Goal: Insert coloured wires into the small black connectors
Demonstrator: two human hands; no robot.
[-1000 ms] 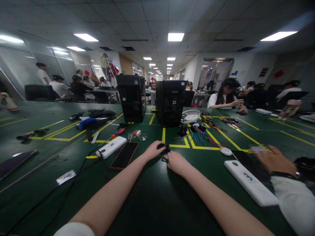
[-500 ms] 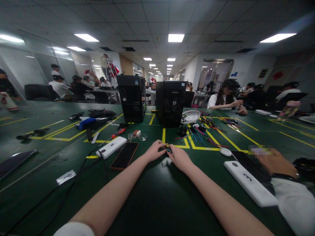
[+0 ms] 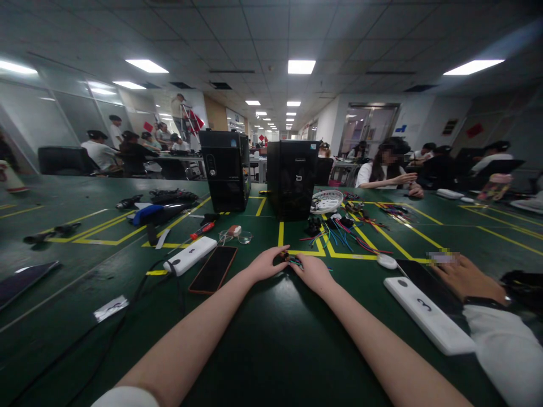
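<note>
Above the green table, my left hand point(image 3: 268, 263) and my right hand point(image 3: 313, 272) are close together, with a small bundle of thin coloured wires point(image 3: 293, 260) between them. The left thumb and fingers close around its dark and orange end. My right fingers pinch the blue-green part, and a short wire end sticks out to the right of that hand. The bundle's exact shape is mostly covered by my fingers. Left of my left hand lies a phone point(image 3: 213, 270) with an orange edge.
Two black computer towers point(image 3: 226, 172) point(image 3: 291, 180) stand ahead. Loose wires point(image 3: 339, 230) and a white basket point(image 3: 326, 201) are at right. White power banks point(image 3: 190, 255) point(image 3: 428, 314), glasses point(image 3: 244, 237) and a red screwdriver point(image 3: 202, 230) lie around. A co-worker's hand point(image 3: 473, 280) is at right.
My left thumb and fingers have parted slightly, and my right hand has shifted a little right, showing more of the coloured wires. The co-worker's hand at right has moved slightly left.
</note>
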